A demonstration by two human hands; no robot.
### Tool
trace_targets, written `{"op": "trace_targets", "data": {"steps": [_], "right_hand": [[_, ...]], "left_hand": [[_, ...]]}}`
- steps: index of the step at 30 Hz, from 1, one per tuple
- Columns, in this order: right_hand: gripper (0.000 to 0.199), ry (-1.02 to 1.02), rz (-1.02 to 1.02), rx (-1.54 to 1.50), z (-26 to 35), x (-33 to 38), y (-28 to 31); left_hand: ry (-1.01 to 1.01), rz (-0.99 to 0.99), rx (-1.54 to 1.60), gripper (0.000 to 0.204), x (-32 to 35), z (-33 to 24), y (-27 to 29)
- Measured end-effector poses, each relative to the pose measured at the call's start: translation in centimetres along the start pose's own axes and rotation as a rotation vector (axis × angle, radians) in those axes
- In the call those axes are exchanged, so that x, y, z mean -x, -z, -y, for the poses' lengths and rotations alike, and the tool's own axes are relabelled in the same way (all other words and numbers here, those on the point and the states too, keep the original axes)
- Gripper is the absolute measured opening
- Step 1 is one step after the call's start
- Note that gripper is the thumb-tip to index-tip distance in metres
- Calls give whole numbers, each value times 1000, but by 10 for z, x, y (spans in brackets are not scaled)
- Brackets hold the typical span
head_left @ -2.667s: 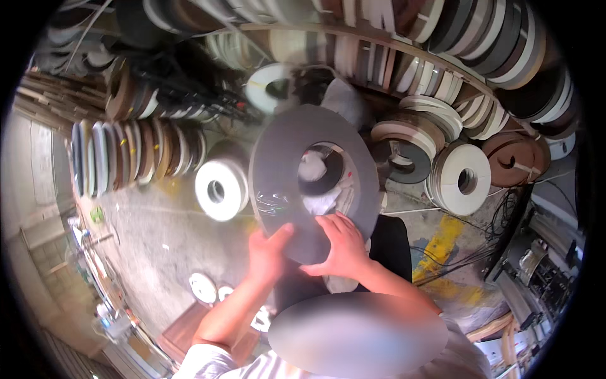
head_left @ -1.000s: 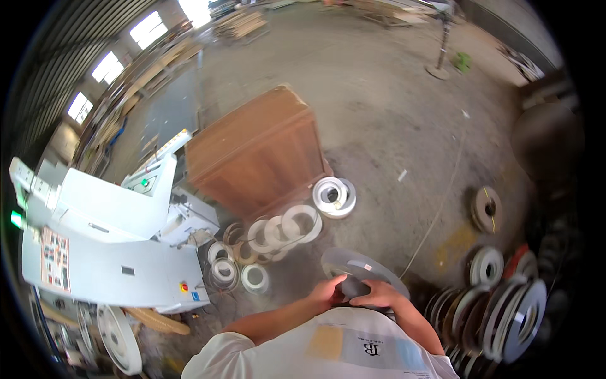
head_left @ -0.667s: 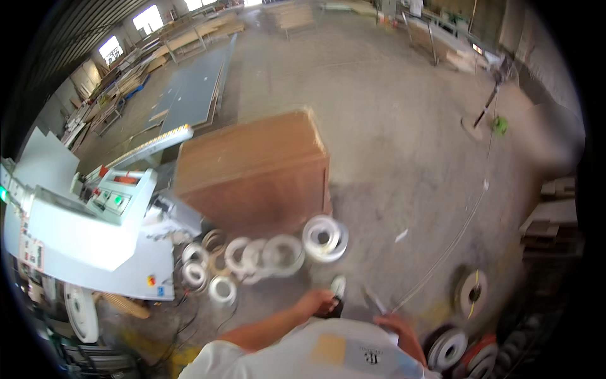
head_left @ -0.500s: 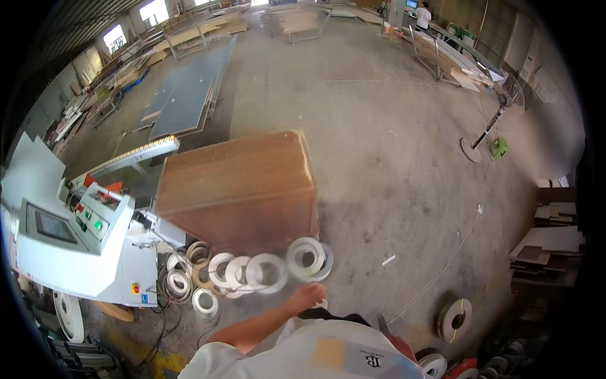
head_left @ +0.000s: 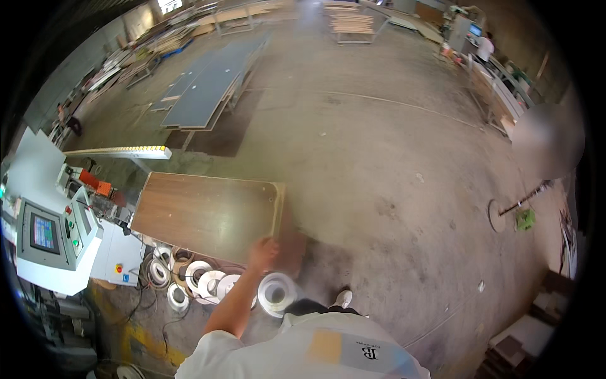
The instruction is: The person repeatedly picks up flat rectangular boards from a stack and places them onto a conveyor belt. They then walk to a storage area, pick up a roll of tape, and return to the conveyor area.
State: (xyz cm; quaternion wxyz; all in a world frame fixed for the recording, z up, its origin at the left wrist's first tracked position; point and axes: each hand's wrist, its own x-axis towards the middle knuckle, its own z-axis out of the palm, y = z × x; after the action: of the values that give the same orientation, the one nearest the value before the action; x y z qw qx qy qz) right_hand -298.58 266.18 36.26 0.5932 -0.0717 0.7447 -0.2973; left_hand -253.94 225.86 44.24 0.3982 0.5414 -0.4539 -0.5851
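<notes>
My left arm reaches forward, and my left hand (head_left: 264, 254) is at the near right corner of a brown wood-grain panel (head_left: 208, 208). The hand is smeared by motion, so its grip is unclear. The panel is the top of a block-like brown body (head_left: 291, 252), whose side shows at the right; whether it is a stack or a box I cannot tell. Pale rolls of edging band lie on the floor along its near side, one white roll (head_left: 276, 294) just below my hand. My right hand is out of view.
At the left stands a white machine with a screen (head_left: 44, 232) and a guide rail (head_left: 120, 152). Cables (head_left: 167, 328) trail on the floor. Farther off lie grey-blue sheets (head_left: 202, 101) and stacked boards (head_left: 351, 24). A person (head_left: 485, 48) stands far right, near a bench.
The view has turned, bringing the panel lower and leftward. My left hand has gone from close to my body out to the panel's near right corner.
</notes>
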Motion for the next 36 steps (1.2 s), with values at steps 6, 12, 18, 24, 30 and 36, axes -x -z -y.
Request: {"op": "trace_targets", "data": {"steps": [6, 12, 18, 24, 30, 36], "right_hand": [[46, 70, 99, 157, 188, -102, 56], [45, 93, 145, 309, 380, -211, 46], [45, 100, 196, 442, 577, -293, -30], [44, 123, 329, 601, 755, -377, -163], [44, 133, 508, 820, 899, -472, -309], [43, 154, 691, 1036, 1024, -538, -459]], "left_hand": [[443, -256, 152, 28, -72, -34, 1], [662, -261, 163, 39, -114, -61, 0], [539, -361, 254, 42, -224, -98, 6], [409, -535, 156, 36, -350, -102, 43], [287, -971, 37, 36, -393, -119, 91], [108, -1572, 311, 29, -372, -148, 162]]}}
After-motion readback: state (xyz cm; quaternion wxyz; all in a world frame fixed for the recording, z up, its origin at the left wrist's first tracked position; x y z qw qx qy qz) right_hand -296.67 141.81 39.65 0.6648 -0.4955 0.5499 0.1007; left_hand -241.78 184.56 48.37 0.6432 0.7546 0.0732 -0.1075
